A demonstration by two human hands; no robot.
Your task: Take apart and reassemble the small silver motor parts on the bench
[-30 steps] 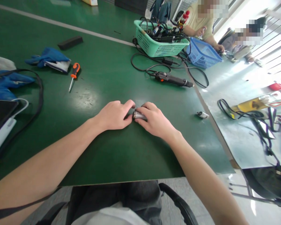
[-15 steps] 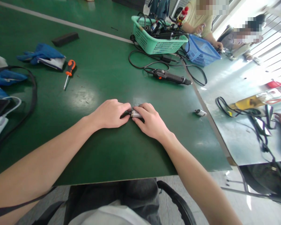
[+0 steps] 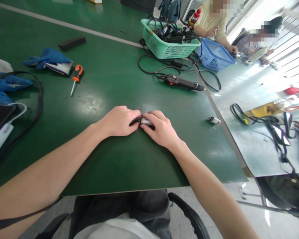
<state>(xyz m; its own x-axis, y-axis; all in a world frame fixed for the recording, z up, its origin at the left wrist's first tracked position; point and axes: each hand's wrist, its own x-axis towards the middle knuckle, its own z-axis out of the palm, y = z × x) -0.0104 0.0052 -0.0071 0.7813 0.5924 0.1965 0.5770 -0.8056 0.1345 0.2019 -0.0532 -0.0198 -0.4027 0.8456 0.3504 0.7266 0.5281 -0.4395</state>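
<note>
Close to the table's front edge, my two hands meet around a small silver metal cylinder (image 3: 147,121), which looks like a small motor. Its dark left end is pinched by my left hand (image 3: 122,121), with fingers and thumb closed. The silver body lies under the curled fingers and thumb of my right hand (image 3: 161,127). Much of the cylinder is hidden by my fingers. A similar silver cylinder with a black end (image 3: 214,120) lies apart on the right, beside the table seam.
Ahead lie a black electric screwdriver (image 3: 184,82) with its cable, a green basket (image 3: 174,49) of tools and a blue basket (image 3: 214,56). To the left are an orange-handled screwdriver (image 3: 76,78), blue gloves (image 3: 48,59) and a dark block (image 3: 72,43). Other people sit at the right.
The whole view has shifted slightly, so the things on the table appear a little further right. Both hands keep their hold on the cylinder, with barely any visible movement.
</note>
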